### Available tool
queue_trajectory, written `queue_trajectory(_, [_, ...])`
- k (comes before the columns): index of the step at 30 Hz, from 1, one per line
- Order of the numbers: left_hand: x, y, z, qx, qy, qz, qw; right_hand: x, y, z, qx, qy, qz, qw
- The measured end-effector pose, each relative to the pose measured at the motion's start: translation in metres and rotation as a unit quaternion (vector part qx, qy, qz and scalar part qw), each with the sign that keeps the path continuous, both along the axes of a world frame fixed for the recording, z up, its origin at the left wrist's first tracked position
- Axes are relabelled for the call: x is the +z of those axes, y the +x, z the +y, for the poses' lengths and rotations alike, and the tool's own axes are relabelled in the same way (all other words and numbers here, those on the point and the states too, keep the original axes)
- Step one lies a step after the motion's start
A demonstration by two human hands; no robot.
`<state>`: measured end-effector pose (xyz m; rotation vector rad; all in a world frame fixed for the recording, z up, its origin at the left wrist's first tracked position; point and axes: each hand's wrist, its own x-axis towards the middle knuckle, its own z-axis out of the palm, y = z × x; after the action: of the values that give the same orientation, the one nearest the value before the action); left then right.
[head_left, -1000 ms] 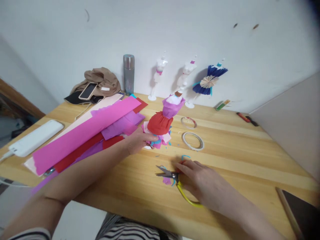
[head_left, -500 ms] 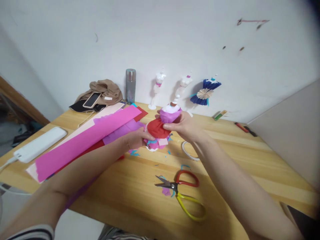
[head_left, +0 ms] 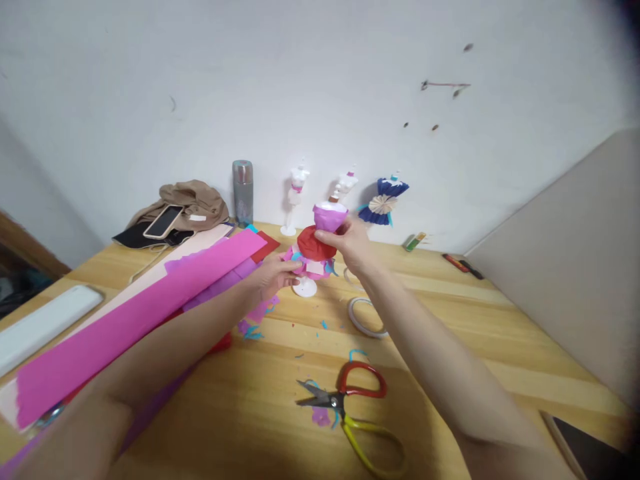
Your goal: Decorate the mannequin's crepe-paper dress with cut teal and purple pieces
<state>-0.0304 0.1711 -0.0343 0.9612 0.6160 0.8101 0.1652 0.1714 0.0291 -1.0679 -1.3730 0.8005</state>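
Observation:
In the head view a small dress form [head_left: 316,245] wears a purple paper bodice, a red puffed skirt and a pink and blue ruffle below. Its white base [head_left: 305,287] shows underneath; whether it touches the table I cannot tell. My left hand [head_left: 275,272] pinches the ruffle at the lower left. Around the waist, from the right side, my right hand [head_left: 350,239] is closed with its thumb on the red skirt; its other fingers are partly hidden behind. Scissors [head_left: 334,401] with one red and one yellow handle lie spread on the table in front, over paper scraps.
Crepe paper sheets [head_left: 135,320] lie at left beside a white power bank [head_left: 50,327]. Behind stand a thermos [head_left: 243,193], a white dress form [head_left: 295,197], another partly hidden, and one in a blue dress [head_left: 383,202]. A tape roll [head_left: 367,319] lies near my right forearm.
My right hand has let go of the scissors and moved up to the dress form's waist. The form has been raised and tilted slightly in both hands. The camera view has shifted.

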Motion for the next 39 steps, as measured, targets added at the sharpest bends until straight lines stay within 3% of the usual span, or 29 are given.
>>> queue_trajectory(6, [-0.010,0.020,0.015,0.064,-0.014,-0.005,0.998,-0.011,0.008,0.015,-0.039,-0.001,-0.012,0.999])
queue_trajectory(11, [-0.005,0.031,0.006,0.048,-0.012,-0.053,0.997,-0.016,0.014,0.018,-0.031,-0.002,-0.008,0.999])
queue_trajectory(15, [-0.003,0.044,-0.001,0.089,-0.003,-0.109,0.990,-0.018,0.016,0.017,-0.029,-0.002,-0.011,1.000])
queue_trajectory(18, [-0.004,0.050,-0.002,0.115,-0.009,-0.119,0.986,-0.020,0.017,0.017,-0.028,-0.006,-0.013,1.000])
queue_trajectory(23, [-0.006,0.049,0.000,0.103,-0.017,-0.118,0.988,-0.022,0.020,0.018,-0.027,-0.001,-0.010,1.000])
queue_trajectory(31, [-0.013,0.045,0.002,0.104,-0.042,-0.124,0.986,-0.017,0.046,-0.002,0.103,0.007,0.013,0.995])
queue_trajectory(34, [-0.013,0.046,0.003,0.104,-0.032,-0.149,0.983,-0.026,0.060,-0.012,0.118,-0.025,-0.005,0.993])
queue_trajectory(39, [-0.019,0.050,0.005,0.098,-0.022,-0.170,0.980,-0.056,0.065,-0.021,0.123,-0.086,-0.069,0.986])
